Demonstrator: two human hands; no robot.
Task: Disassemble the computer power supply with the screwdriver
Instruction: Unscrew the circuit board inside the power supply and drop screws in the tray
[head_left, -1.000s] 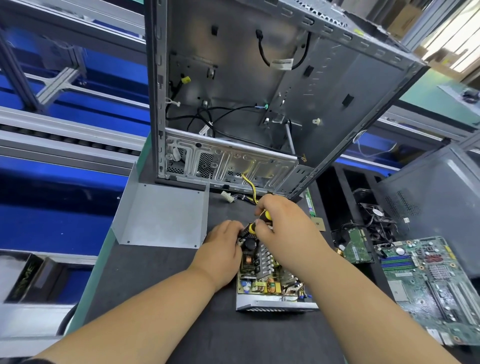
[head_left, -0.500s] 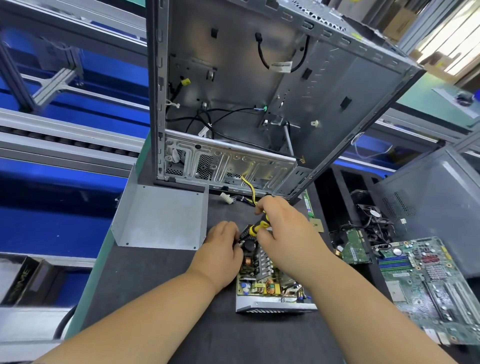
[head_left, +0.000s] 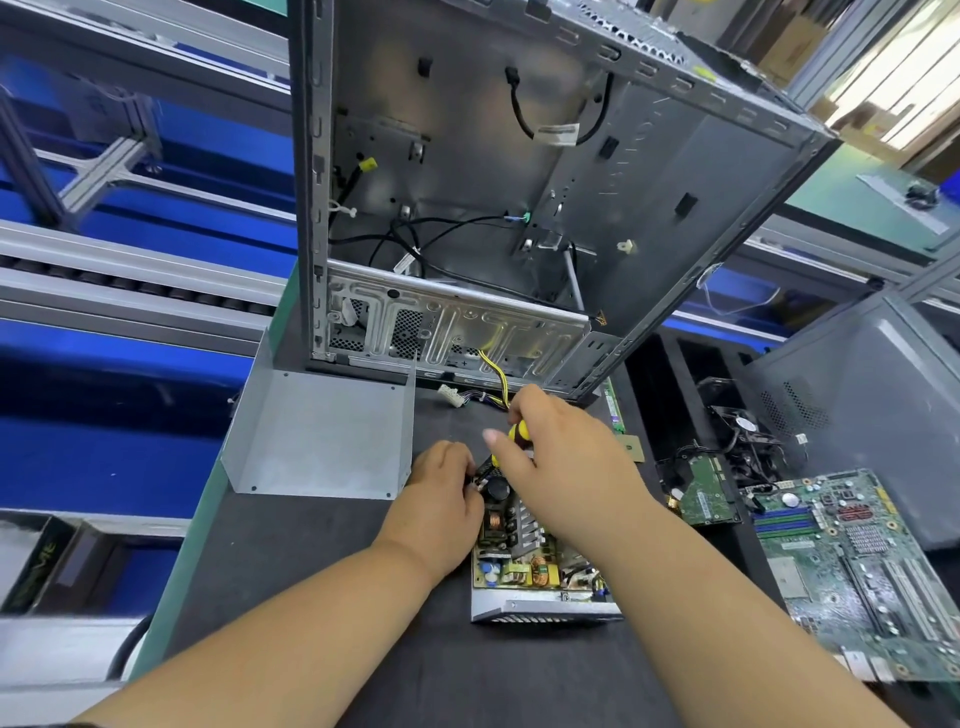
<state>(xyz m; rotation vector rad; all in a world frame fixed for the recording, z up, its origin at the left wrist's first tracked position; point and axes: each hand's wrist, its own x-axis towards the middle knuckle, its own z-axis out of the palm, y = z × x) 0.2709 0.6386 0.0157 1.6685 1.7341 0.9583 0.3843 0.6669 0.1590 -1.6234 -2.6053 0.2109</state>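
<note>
Open grey metal power supply, exposed circuit board, on dark matte tabletop beneath hands. Right hand grips yellow-black screwdriver; left hand curled, pinching supply's far edge. Bare steel computer case upright beyond.

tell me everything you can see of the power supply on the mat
The power supply lies flat on the dark mat with its cover off. In its grey metal tray sits a crowded board: copper coils, black capacitor, silver heatsink fins. The left hand rests on its far left corner; the right hand holds a yellow-handled screwdriver over the far end.
</note>
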